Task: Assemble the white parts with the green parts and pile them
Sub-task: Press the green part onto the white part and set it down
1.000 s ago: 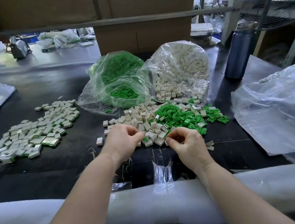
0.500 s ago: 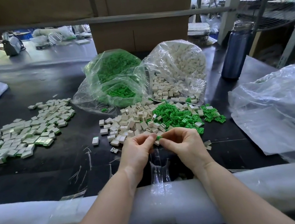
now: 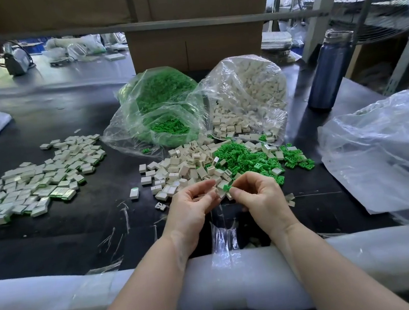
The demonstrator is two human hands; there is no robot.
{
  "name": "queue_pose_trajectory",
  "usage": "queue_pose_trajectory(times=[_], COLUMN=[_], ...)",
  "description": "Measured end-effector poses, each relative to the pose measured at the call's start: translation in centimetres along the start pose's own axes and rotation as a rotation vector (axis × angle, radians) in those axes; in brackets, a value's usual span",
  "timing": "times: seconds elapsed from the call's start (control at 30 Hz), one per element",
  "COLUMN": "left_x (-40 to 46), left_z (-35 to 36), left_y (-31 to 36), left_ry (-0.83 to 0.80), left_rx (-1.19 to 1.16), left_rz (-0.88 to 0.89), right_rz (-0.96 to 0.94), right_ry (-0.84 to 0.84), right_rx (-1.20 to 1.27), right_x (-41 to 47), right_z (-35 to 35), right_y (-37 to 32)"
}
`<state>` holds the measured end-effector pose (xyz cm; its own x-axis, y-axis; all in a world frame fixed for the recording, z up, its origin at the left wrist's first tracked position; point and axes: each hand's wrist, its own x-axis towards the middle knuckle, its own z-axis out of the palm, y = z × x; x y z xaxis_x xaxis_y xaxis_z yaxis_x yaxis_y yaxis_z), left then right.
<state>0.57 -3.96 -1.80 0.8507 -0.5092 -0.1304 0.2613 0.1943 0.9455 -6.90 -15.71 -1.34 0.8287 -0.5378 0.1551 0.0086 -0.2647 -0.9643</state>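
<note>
Both hands have drawn together since a second ago, when the left hand (image 3: 192,204) reached out over the loose white parts (image 3: 181,167); they now meet just in front of that heap at the near edge of the black table (image 3: 53,244). The right hand (image 3: 259,194) pinches a green part (image 3: 226,188) between thumb and forefinger, touching a white part (image 3: 221,192) pinched in the curled fingers (image 3: 210,197) of the left hand. Loose green parts (image 3: 246,159) lie just beyond the right hand, mixed into the white ones. Assembled pieces (image 3: 39,180) spread across the table well to the left. Two clear bags, the green bag (image 3: 160,108) and the white bag (image 3: 247,93), sit behind the loose heaps.
</note>
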Motion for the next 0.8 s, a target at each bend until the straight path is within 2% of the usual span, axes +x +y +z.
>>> queue_pose_trajectory(times=[0.1, 0.23, 0.5, 0.8], left_x=[0.29, 0.32, -0.22, -0.43], left_z=[0.05, 0.33, 0.14, 0.25], left_y=[0.28, 0.25, -0.18, -0.03], left_ry=[-0.058, -0.063, -0.047, -0.092], left_rx=[0.135, 0.292, 0.118, 0.159], left_rz=[-0.01, 0.066, 0.13, 0.142], right_rz=[-0.039, -0.065, -0.023, -0.074], right_ry=[0.039, 0.069, 0.077, -0.015], right_rx=[-0.073, -0.121, 0.012, 0.048], right_x=[0.09, 0.11, 0.12, 0.02], right_z=[0.0, -0.07, -0.31, -0.28], right_y=[-0.02, -0.12, -0.15, -0.25])
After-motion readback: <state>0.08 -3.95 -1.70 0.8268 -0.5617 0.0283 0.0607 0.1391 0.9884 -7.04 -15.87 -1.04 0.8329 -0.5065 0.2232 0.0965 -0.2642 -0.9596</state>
